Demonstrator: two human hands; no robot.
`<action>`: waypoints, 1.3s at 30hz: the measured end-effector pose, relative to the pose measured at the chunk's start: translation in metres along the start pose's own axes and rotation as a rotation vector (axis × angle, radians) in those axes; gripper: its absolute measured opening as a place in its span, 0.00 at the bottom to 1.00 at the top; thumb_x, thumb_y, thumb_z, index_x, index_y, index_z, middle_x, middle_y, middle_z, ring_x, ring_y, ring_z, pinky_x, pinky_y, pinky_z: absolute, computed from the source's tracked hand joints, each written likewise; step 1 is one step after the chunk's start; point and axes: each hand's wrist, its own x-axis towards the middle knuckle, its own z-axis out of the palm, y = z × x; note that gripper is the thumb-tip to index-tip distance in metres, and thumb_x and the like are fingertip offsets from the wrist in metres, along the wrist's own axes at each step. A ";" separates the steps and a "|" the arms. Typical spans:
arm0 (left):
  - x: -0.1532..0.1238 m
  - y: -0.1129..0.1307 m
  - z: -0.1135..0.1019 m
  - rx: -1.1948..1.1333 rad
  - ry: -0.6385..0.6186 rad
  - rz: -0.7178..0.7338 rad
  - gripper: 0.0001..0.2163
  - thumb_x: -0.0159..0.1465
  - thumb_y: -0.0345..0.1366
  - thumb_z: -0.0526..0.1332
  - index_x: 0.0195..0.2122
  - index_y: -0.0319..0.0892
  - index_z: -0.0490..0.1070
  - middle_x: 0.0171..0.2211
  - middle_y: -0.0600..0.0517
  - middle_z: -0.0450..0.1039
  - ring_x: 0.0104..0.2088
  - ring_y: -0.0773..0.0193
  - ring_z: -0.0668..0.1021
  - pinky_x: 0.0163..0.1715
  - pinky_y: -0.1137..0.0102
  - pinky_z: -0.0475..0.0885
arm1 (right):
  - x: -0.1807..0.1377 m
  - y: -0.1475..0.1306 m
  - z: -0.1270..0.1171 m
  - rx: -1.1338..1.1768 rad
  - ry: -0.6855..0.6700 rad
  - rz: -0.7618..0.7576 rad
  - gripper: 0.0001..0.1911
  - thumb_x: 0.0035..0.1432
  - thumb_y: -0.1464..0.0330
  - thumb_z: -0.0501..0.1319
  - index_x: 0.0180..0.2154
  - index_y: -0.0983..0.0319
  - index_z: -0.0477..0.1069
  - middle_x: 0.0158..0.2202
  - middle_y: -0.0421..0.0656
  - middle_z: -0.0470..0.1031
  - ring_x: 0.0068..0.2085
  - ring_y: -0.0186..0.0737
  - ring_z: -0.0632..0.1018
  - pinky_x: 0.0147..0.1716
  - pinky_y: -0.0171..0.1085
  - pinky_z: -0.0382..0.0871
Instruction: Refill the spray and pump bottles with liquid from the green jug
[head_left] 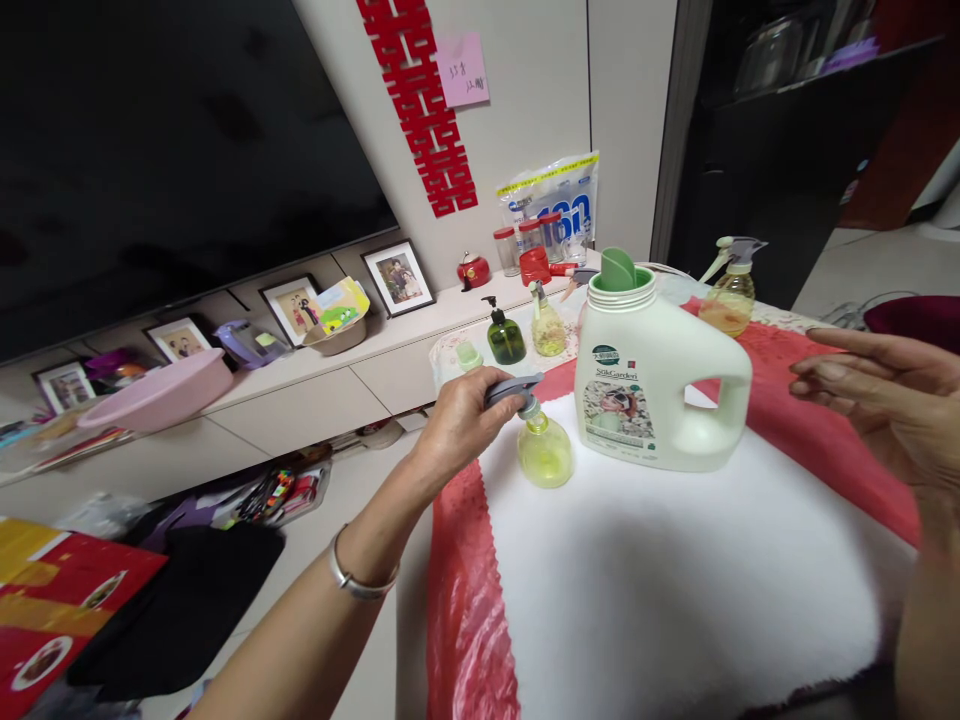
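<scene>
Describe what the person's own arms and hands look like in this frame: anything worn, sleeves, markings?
Both forearms are bare, with no sleeves in view. The left hand has a thin silver bangle around the wrist. The right hand shows no glove, and no ring or watch can be made out; its wrist runs toward the frame edge and is slightly blurred. No markings are visible on either arm.

The right hand (892,400) is blurred and cut off by the picture's right edge, its forearm smeared along the lower corner. The left hand (461,420) covers the grey trigger head of the small spray bottle (544,452), hiding part of it. The detergent jug (649,380) bears small label print, perhaps "SilkGarden". Writing on the pink note (463,68) is illegible.
</scene>
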 end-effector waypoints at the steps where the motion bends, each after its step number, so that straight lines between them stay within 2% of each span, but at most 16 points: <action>1: 0.000 0.000 0.002 -0.010 -0.002 -0.009 0.05 0.60 0.37 0.66 0.36 0.45 0.80 0.31 0.51 0.79 0.32 0.59 0.78 0.32 0.68 0.69 | -0.001 -0.002 0.001 0.002 -0.004 -0.002 0.37 0.34 0.65 0.74 0.51 0.64 0.77 0.38 0.51 0.77 0.34 0.37 0.80 0.37 0.24 0.76; 8: -0.004 -0.005 0.010 -0.065 -0.018 -0.053 0.07 0.60 0.38 0.65 0.38 0.44 0.80 0.30 0.52 0.79 0.30 0.61 0.77 0.30 0.70 0.69 | -0.009 -0.010 0.007 0.013 -0.052 -0.087 0.36 0.37 0.63 0.76 0.51 0.64 0.77 0.38 0.52 0.77 0.34 0.37 0.79 0.36 0.28 0.77; 13: -0.007 -0.004 0.013 -0.107 -0.071 -0.099 0.10 0.60 0.41 0.66 0.39 0.42 0.79 0.30 0.52 0.78 0.26 0.66 0.74 0.27 0.72 0.67 | -0.028 -0.025 0.018 0.000 -0.101 -0.183 0.32 0.44 0.62 0.75 0.52 0.63 0.76 0.38 0.51 0.76 0.34 0.34 0.79 0.37 0.25 0.76; 15: -0.007 -0.003 0.015 -0.129 -0.077 -0.124 0.10 0.60 0.42 0.66 0.39 0.42 0.79 0.29 0.53 0.77 0.25 0.67 0.72 0.26 0.73 0.65 | -0.039 -0.030 0.028 -0.010 -0.188 -0.206 0.29 0.46 0.62 0.75 0.51 0.61 0.76 0.38 0.49 0.76 0.36 0.34 0.79 0.40 0.26 0.76; 18: -0.008 -0.004 0.016 -0.202 -0.092 -0.175 0.13 0.59 0.44 0.68 0.40 0.41 0.79 0.29 0.53 0.77 0.24 0.68 0.70 0.25 0.73 0.64 | -0.055 -0.029 0.051 -0.087 -0.437 -0.255 0.21 0.55 0.61 0.71 0.51 0.57 0.76 0.40 0.45 0.77 0.39 0.32 0.79 0.39 0.25 0.76; 21: -0.010 -0.007 0.015 -0.345 -0.106 -0.224 0.17 0.58 0.48 0.69 0.41 0.40 0.79 0.31 0.51 0.78 0.27 0.67 0.72 0.27 0.72 0.66 | -0.068 -0.021 0.076 -0.185 -0.669 -0.331 0.16 0.62 0.61 0.65 0.51 0.57 0.75 0.40 0.42 0.76 0.39 0.27 0.78 0.38 0.21 0.75; 25: -0.013 -0.023 0.013 -0.635 -0.084 -0.263 0.24 0.61 0.57 0.62 0.39 0.38 0.80 0.33 0.48 0.79 0.30 0.64 0.75 0.30 0.71 0.69 | -0.078 -0.001 0.103 -0.324 -0.806 -0.426 0.15 0.64 0.63 0.60 0.51 0.58 0.74 0.50 0.40 0.74 0.43 0.27 0.78 0.41 0.23 0.76; 28: -0.019 -0.044 0.022 -0.928 0.034 -0.376 0.30 0.63 0.62 0.57 0.42 0.37 0.80 0.36 0.44 0.80 0.33 0.62 0.78 0.30 0.71 0.71 | -0.079 0.017 0.111 -0.415 -0.837 -0.471 0.20 0.65 0.62 0.58 0.56 0.59 0.71 0.56 0.42 0.70 0.53 0.35 0.75 0.46 0.32 0.78; 29: -0.022 -0.051 0.027 -1.003 0.087 -0.408 0.28 0.62 0.60 0.59 0.44 0.37 0.80 0.39 0.44 0.80 0.35 0.62 0.78 0.32 0.70 0.72 | -0.079 0.022 0.112 -0.437 -0.838 -0.479 0.21 0.65 0.61 0.57 0.57 0.60 0.70 0.57 0.43 0.69 0.55 0.38 0.74 0.49 0.37 0.78; 31: -0.032 -0.064 0.041 -1.040 0.162 -0.418 0.21 0.57 0.47 0.70 0.48 0.40 0.78 0.44 0.46 0.80 0.40 0.61 0.80 0.37 0.70 0.74 | -0.079 0.030 0.113 -0.468 -0.836 -0.486 0.24 0.65 0.61 0.56 0.58 0.62 0.69 0.58 0.45 0.68 0.58 0.43 0.72 0.54 0.45 0.76; 32: -0.038 -0.069 0.049 -1.026 0.149 -0.411 0.23 0.52 0.41 0.74 0.48 0.42 0.77 0.47 0.46 0.80 0.43 0.59 0.80 0.40 0.69 0.74 | -0.079 0.033 0.114 -0.477 -0.838 -0.483 0.24 0.65 0.60 0.55 0.59 0.64 0.68 0.59 0.46 0.67 0.59 0.44 0.71 0.56 0.48 0.74; 33: -0.043 -0.073 0.057 -1.012 0.085 -0.388 0.25 0.50 0.38 0.75 0.49 0.43 0.77 0.51 0.46 0.78 0.48 0.56 0.80 0.45 0.66 0.75 | -0.079 0.034 0.114 -0.481 -0.844 -0.478 0.25 0.65 0.60 0.55 0.59 0.65 0.68 0.60 0.47 0.66 0.60 0.45 0.71 0.57 0.51 0.73; 36: -0.055 -0.075 0.078 -0.917 -0.110 -0.284 0.34 0.49 0.35 0.76 0.58 0.46 0.70 0.61 0.44 0.71 0.60 0.48 0.73 0.57 0.57 0.70 | -0.080 0.037 0.116 -0.494 -0.861 -0.458 0.28 0.65 0.60 0.54 0.61 0.67 0.66 0.61 0.49 0.65 0.61 0.48 0.70 0.59 0.54 0.71; 39: -0.056 -0.070 0.091 -0.708 -0.113 -0.239 0.37 0.48 0.37 0.76 0.60 0.45 0.67 0.59 0.44 0.72 0.61 0.47 0.72 0.62 0.54 0.65 | -0.081 0.038 0.118 -0.493 -0.868 -0.432 0.29 0.65 0.59 0.54 0.62 0.67 0.65 0.61 0.49 0.65 0.61 0.49 0.69 0.59 0.55 0.70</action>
